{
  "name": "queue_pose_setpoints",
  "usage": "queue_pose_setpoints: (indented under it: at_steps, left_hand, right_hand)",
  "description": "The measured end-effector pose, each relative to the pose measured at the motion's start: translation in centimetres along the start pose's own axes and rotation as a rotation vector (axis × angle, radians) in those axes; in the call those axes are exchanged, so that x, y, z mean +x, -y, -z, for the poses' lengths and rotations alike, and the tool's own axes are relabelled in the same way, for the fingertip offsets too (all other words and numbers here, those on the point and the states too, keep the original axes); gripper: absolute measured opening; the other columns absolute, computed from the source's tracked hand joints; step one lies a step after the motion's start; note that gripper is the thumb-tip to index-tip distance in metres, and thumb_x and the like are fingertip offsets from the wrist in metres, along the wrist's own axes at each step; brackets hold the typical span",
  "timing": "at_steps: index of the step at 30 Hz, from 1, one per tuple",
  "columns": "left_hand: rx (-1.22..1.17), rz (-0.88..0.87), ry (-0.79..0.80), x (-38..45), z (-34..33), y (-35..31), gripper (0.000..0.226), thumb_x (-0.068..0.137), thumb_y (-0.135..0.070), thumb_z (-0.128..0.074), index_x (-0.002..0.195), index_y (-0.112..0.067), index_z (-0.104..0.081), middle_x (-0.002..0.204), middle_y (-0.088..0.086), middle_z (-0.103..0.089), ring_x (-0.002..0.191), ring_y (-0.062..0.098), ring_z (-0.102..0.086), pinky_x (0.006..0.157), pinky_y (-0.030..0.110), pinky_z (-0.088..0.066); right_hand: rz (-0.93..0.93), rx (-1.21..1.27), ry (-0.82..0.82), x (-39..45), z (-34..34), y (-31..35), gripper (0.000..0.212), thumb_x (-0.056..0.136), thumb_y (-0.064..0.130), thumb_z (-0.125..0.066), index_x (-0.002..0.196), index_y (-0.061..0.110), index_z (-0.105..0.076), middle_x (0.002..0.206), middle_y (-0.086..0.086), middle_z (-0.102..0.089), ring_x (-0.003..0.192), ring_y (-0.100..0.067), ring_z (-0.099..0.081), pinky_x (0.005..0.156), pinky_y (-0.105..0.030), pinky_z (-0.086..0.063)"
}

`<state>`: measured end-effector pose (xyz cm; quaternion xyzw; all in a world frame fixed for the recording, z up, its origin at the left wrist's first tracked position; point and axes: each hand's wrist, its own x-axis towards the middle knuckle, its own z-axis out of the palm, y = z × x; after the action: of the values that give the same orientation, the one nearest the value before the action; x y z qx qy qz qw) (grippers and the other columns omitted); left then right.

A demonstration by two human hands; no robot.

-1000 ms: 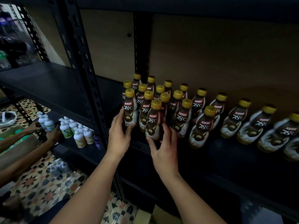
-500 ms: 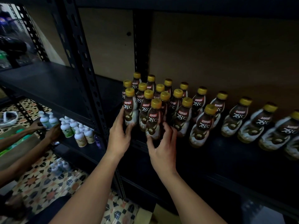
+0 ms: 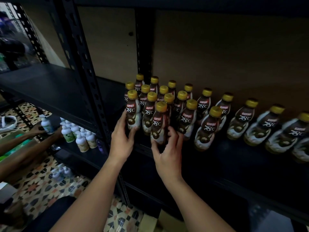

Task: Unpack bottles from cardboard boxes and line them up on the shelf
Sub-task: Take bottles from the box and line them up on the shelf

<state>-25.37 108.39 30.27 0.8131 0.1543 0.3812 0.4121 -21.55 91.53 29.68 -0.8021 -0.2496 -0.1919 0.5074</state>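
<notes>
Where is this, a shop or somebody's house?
Probably a shop's stockroom. Dark metal shelving holds many identical Kopiko bottles in rows, and a lower shelf has white bottles that another person is arranging.

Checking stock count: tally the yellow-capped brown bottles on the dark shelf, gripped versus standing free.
Yellow-capped brown plastic bottle gripped by left hand: 1
Second such bottle gripped by right hand: 1
Free-standing bottles: 17
Total: 19 yellow caps visible; the right edge may hide more.
</notes>
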Motion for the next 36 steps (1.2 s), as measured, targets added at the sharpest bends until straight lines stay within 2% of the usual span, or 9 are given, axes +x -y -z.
queue_pose_setpoints:
  at_steps: [8, 13, 16, 18, 25, 28, 31, 34, 36]
  left_hand:
    - [0.063, 0.031, -0.027, -0.5, -0.4, -0.1, 0.076, 0.101, -0.028, -0.063, 0.163, -0.028, -0.019, 0.149, -0.002, -0.048, 0.135, 0.002, -0.043, 0.113, 0.018, -0.034]
    - [0.053, 0.012, -0.052, -0.5, -0.7, -0.2, 0.073, 0.100, -0.026, -0.066, 0.161, -0.027, -0.027, 0.144, -0.009, -0.046, 0.128, -0.019, -0.039, 0.108, 0.003, -0.030]
    - [0.042, 0.021, -0.068, -0.5, -0.8, -0.3, 0.071, 0.099, -0.026, -0.066, 0.160, -0.029, -0.029, 0.143, -0.009, -0.047, 0.131, -0.005, -0.045, 0.111, 0.012, -0.034]
    - [0.046, 0.021, -0.066, -0.6, -0.9, -0.2, 0.070, 0.099, -0.027, -0.066, 0.160, -0.029, -0.030, 0.146, -0.005, -0.049, 0.135, 0.002, -0.045, 0.111, 0.014, -0.034]
    - [0.043, 0.043, -0.057, -0.8, -0.8, -0.6, 0.071, 0.100, -0.029, -0.065, 0.161, -0.027, -0.028, 0.150, -0.001, -0.047, 0.138, 0.003, -0.043, 0.116, 0.025, -0.036]
    - [0.001, 0.077, -0.087, -1.3, -1.0, -0.5, 0.072, 0.101, -0.032, -0.063, 0.161, -0.027, -0.024, 0.156, -0.002, -0.042, 0.143, 0.007, -0.041, 0.119, 0.038, -0.038]
    - [-0.029, 0.064, -0.192, -3.5, -1.6, -0.5, 0.063, 0.103, -0.028, -0.061, 0.158, -0.025, -0.030, 0.153, 0.000, -0.041, 0.142, 0.012, -0.043, 0.117, 0.044, -0.041]
    - [0.016, 0.023, -0.314, -7.0, -3.3, -0.2, 0.050, 0.102, -0.020, -0.062, 0.147, -0.013, -0.040, 0.137, 0.007, -0.043, 0.126, 0.023, -0.050, 0.105, 0.045, -0.046]
    - [0.055, 0.017, -0.291, -9.8, -5.0, 0.7, 0.045, 0.101, -0.018, -0.063, 0.141, -0.008, -0.042, 0.128, 0.003, -0.043, 0.115, 0.029, -0.050, 0.098, 0.047, -0.046]
  right_hand:
    - [0.029, 0.021, 0.043, -0.1, 0.0, -0.7, 0.071, 0.092, 0.039, -0.073, 0.147, 0.012, -0.038, 0.144, -0.009, -0.039, 0.138, -0.023, -0.043, 0.108, -0.041, -0.049]
    - [0.021, 0.008, 0.063, 0.1, 0.2, -1.0, 0.071, 0.091, 0.036, -0.074, 0.148, 0.010, -0.039, 0.144, -0.008, -0.040, 0.140, -0.023, -0.040, 0.110, -0.041, -0.047]
    - [0.021, -0.036, 0.067, 0.1, 0.5, -0.8, 0.068, 0.091, 0.035, -0.075, 0.145, 0.007, -0.044, 0.138, -0.008, -0.044, 0.134, -0.020, -0.042, 0.111, -0.033, -0.044]
    - [0.002, -0.048, 0.085, 0.2, 0.5, -0.7, 0.068, 0.092, 0.037, -0.073, 0.145, 0.008, -0.043, 0.135, -0.008, -0.046, 0.131, -0.021, -0.045, 0.108, -0.034, -0.047]
    - [-0.040, 0.002, 0.119, 0.2, 0.9, -0.3, 0.073, 0.089, 0.040, -0.076, 0.147, 0.015, -0.038, 0.137, -0.006, -0.043, 0.132, -0.021, -0.044, 0.105, -0.042, -0.050]
    - [-0.027, 0.046, 0.148, -0.3, 1.8, -0.6, 0.078, 0.086, 0.040, -0.078, 0.149, 0.023, -0.034, 0.138, -0.009, -0.044, 0.124, -0.021, -0.051, 0.100, -0.036, -0.053]
    - [0.074, 0.092, 0.071, -1.4, 3.5, -1.3, 0.067, 0.087, 0.025, -0.080, 0.143, 0.017, -0.045, 0.117, -0.004, -0.052, 0.098, 0.003, -0.046, 0.089, -0.011, -0.045]
    - [0.212, 0.083, 0.050, -3.8, 5.0, -3.2, 0.044, 0.090, 0.013, -0.076, 0.129, 0.005, -0.057, 0.103, 0.006, -0.046, 0.087, 0.007, -0.041, 0.084, -0.009, -0.040]
    - [0.234, 0.083, 0.104, -6.3, 5.6, -5.3, 0.038, 0.091, 0.007, -0.074, 0.125, 0.002, -0.059, 0.101, 0.004, -0.048, 0.088, 0.004, -0.042, 0.082, -0.011, -0.042]
